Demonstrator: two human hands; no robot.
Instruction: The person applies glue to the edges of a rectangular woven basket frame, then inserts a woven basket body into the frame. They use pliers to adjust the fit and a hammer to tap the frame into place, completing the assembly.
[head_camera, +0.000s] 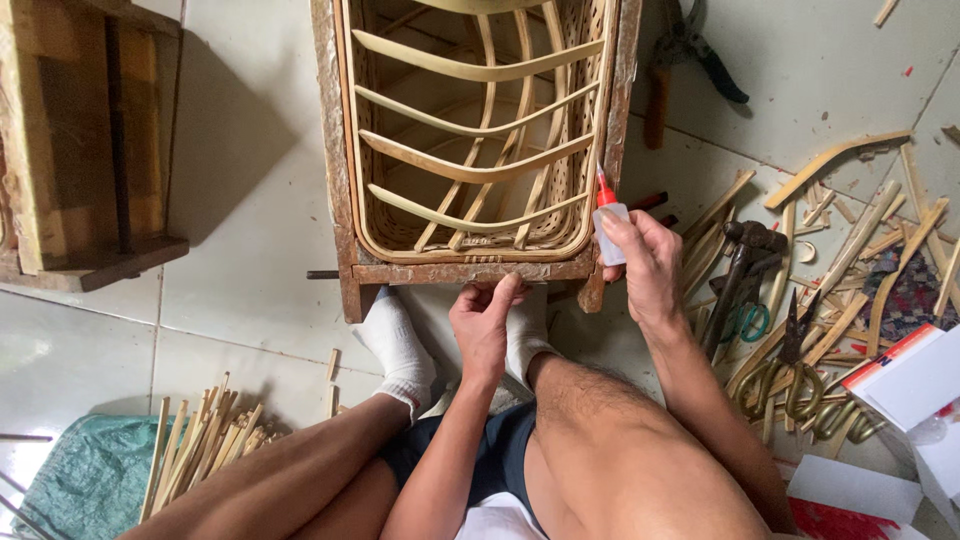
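Glue bottle (607, 225) in right hand's (648, 265) closed grip; left hand (484, 325), fingers loose, against wooden frame (470, 272).

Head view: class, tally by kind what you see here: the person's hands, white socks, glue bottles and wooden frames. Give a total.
Hands: 2, left hand and right hand
white socks: 2
glue bottle: 1
wooden frame: 1
Total: 6

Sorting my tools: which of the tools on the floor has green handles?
The scissors beside the hammer, right of the right hand; the pliers up top have dark handles.
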